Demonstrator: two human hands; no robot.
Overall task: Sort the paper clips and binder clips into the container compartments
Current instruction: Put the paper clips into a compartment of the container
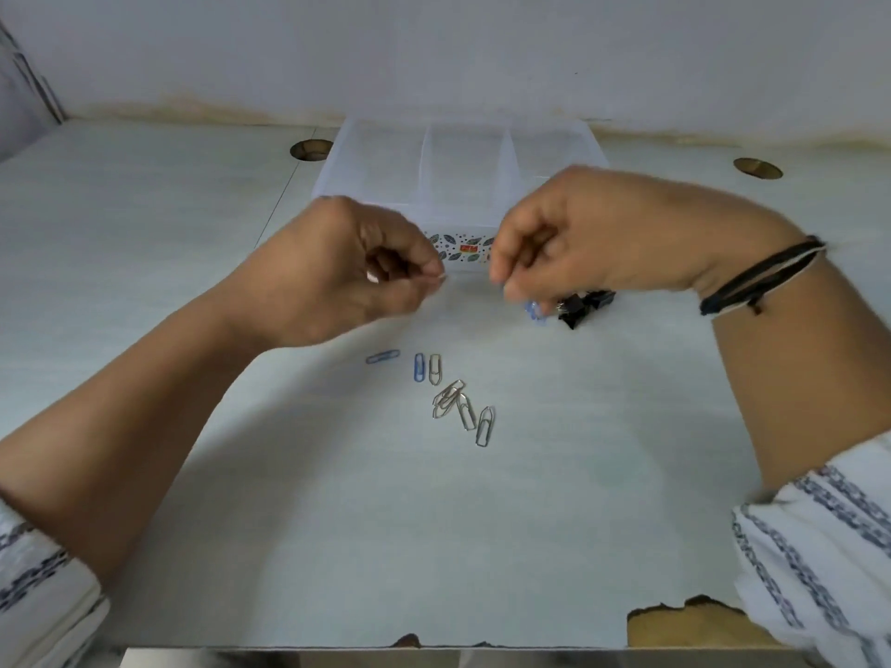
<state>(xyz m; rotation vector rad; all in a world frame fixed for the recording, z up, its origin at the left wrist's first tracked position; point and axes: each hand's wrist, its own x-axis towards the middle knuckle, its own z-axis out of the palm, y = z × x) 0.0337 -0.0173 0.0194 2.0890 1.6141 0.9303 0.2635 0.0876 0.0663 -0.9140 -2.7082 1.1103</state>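
Head view: pale chipped table [337,523] against stained white wall [434,50].

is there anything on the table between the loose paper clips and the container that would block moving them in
Nothing on the table does. The paper clips lie nearer the person than the container, with bare table between. Only the left hand and right hand hover over that path. The binder clips sit off to the right.

A pale bench [337,523] with a faint wood grain runs back to a white wall [434,50], stained brownish along the join. Two round holes pierce the bench top, one far left [311,149], one far right [757,167]. Its near edge is chipped [684,619], baring what looks like brown board.
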